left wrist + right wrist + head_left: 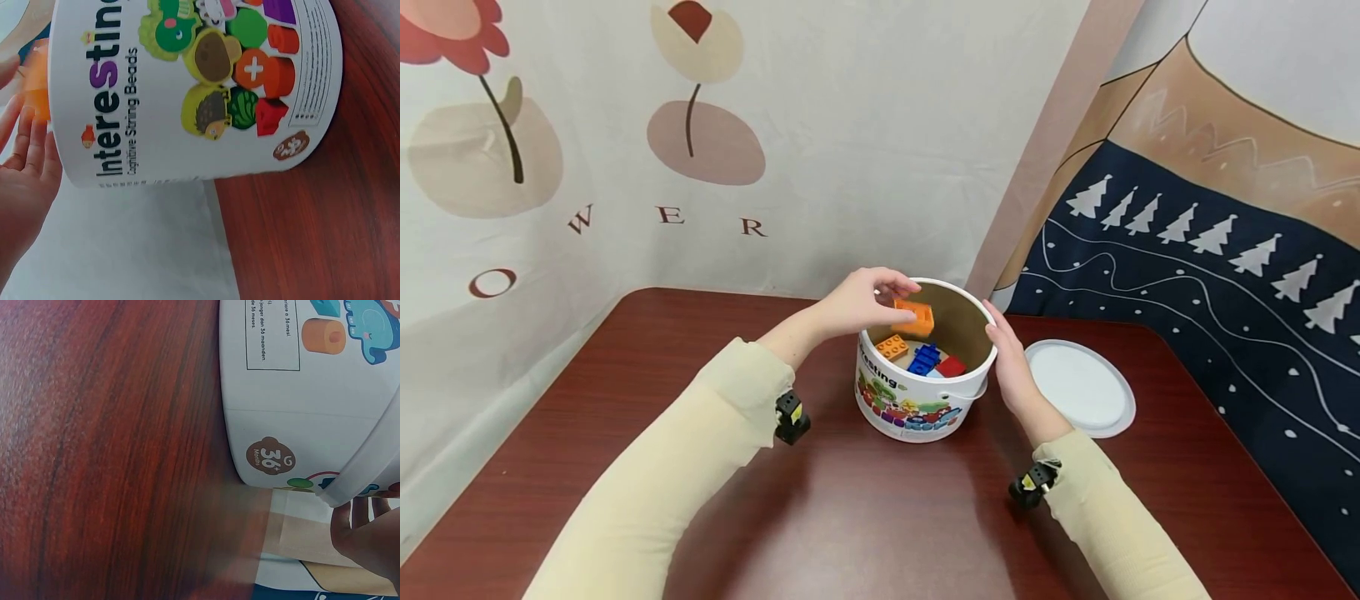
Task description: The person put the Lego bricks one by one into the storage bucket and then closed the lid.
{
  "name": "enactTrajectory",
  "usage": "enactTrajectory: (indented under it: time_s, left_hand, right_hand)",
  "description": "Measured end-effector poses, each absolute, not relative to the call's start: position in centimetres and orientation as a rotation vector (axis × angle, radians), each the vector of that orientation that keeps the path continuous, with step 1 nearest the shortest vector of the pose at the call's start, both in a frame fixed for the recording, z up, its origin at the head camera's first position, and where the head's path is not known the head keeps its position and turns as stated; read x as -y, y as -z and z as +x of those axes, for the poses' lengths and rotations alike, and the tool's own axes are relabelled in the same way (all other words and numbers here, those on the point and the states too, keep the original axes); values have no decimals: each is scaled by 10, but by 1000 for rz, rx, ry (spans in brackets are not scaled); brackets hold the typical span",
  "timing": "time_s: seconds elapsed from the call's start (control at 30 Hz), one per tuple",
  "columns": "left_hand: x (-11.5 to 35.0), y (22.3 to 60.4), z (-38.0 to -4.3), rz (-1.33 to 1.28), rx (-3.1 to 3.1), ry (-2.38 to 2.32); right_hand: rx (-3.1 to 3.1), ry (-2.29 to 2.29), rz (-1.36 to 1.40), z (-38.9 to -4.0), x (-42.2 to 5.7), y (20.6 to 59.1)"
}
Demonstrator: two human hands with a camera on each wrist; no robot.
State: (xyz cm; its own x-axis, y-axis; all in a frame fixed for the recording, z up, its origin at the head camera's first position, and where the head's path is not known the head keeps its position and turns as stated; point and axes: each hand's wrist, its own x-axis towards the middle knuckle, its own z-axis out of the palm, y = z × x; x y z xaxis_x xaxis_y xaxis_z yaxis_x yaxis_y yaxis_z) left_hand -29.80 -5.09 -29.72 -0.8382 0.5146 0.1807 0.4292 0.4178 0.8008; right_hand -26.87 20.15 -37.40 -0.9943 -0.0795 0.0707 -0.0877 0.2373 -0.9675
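Observation:
A white bucket (pixel 917 415) with printed toy pictures stands upright on the table. My left hand (pixel 868 298) pinches an orange toy brick (pixel 917 318) between thumb and fingers at the bucket's mouth; in the left wrist view the orange brick (pixel 39 78) looks blurred beside the rim. Inside on the bottom lie another orange brick (pixel 892 347), a blue brick (pixel 923 359), a red brick (pixel 952 367) and part of a pale blue piece. My right hand (pixel 1013 367) holds the bucket's right side at the rim; the right wrist view shows its fingers (pixel 360 512) against the wall.
A round white lid (pixel 1081 389) lies flat on the table, right of the bucket and close to my right hand. The bucket's white handle (pixel 967 396) hangs down on its near side. Behind the brown table (pixel 880 517) hang printed cloths (pixel 865 125).

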Motion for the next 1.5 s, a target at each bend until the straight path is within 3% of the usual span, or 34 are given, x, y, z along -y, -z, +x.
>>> enactTrajectory:
  time_s: [0.33, 0.83, 1.23, 1.5]
  left_hand:
    - [92, 312, -314, 608, -2640, -1558]
    - [164, 374, -317, 104, -2766, -1483]
    - [177, 413, -309, -174, -2776, -1326]
    - [171, 419, -310, -211, -2756, -1235]
  right_hand:
    - [2450, -1928, 163, -269, -204, 374]
    - [2451, -1944, 166, -269, -201, 372]
    - [2439, -1950, 159, -271, -200, 376]
    - [2438, -1946, 149, -271, -201, 376]
